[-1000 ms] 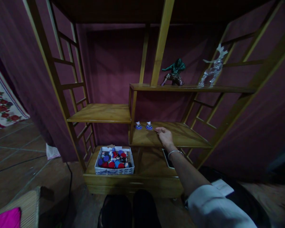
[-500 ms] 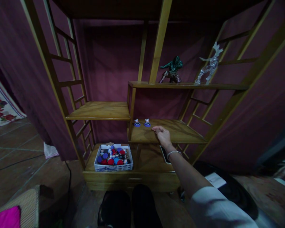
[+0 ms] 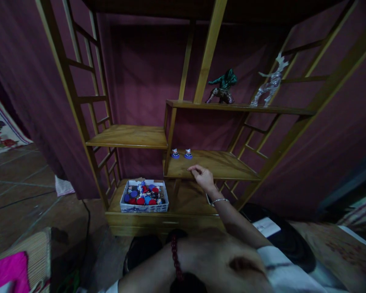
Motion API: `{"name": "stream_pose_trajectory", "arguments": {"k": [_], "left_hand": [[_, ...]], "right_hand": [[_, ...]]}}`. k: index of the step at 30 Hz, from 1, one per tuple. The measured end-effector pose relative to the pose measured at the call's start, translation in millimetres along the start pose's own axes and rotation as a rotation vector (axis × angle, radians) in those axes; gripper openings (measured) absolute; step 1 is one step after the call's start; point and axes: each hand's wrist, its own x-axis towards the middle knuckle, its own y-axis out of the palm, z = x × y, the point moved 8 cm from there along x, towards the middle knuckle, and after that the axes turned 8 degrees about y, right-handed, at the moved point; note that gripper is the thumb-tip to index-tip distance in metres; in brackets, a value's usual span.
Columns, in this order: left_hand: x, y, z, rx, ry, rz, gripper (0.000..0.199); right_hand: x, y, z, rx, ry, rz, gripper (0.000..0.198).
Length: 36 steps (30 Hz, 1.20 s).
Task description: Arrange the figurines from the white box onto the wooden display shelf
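My right hand (image 3: 202, 177), a silver bangle at its wrist, hovers over the front edge of the middle right shelf (image 3: 219, 162). Its fingers stretch forward, slightly bent, and I see nothing in them. Behind and left of the fingertips, two small figurines stand on purple bases: one (image 3: 175, 154) by the shelf post, the other (image 3: 188, 154) a little to its right. Close to the camera, my left hand (image 3: 228, 260) crosses in front of my right forearm, a dark red bead bracelet on its wrist. Its fingers are blurred and mostly hidden.
A shallow box (image 3: 144, 207) of red, blue and purple pieces sits on the bottom shelf. Higher up stand a green-hooded figure (image 3: 224, 86) and a clear figure (image 3: 270, 84). A black round object (image 3: 293, 240) stands at the right. Wooden posts frame the shelves.
My left hand has come into view at the bottom. My right hand has drawn back and left, towards the shelf's front edge. The figurines stay put; the view has shifted slightly.
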Motion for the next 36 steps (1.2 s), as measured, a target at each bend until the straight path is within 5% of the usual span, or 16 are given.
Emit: {"name": "stream_pose_trajectory", "arguments": {"k": [3,6,12,20,29,36], "left_hand": [[-10.6,-29.8,60.9,0.264,-0.255,-0.065,0.017],[-40.8,-35.4,117.2,0.427,-0.502,-0.058,0.017],[-94.7,-41.7,183.5,0.56,-0.748,-0.024,0.02],[-140.4,-60.4,231.2,0.716,-0.916,0.009,0.033],[-181.8,-75.8,263.4,0.765,-1.155,-0.096,0.061],[-195.0,-69.2,276.4,0.721,-1.198,0.026,0.068]], "right_hand": [[-14.1,0.3,6.9,0.002,-0.069,-0.026,0.019],[-29.8,-2.1,18.4,0.024,-0.172,-0.056,0.018],[-59.3,-0.7,37.4,0.079,-0.304,-0.043,0.017],[-92.2,11.3,45.2,0.014,-0.44,-0.111,0.018],[-105.0,22.3,48.7,-0.117,-0.488,-0.146,0.019],[-131.8,55.6,41.1,-0.117,-0.529,-0.011,0.023]]}}
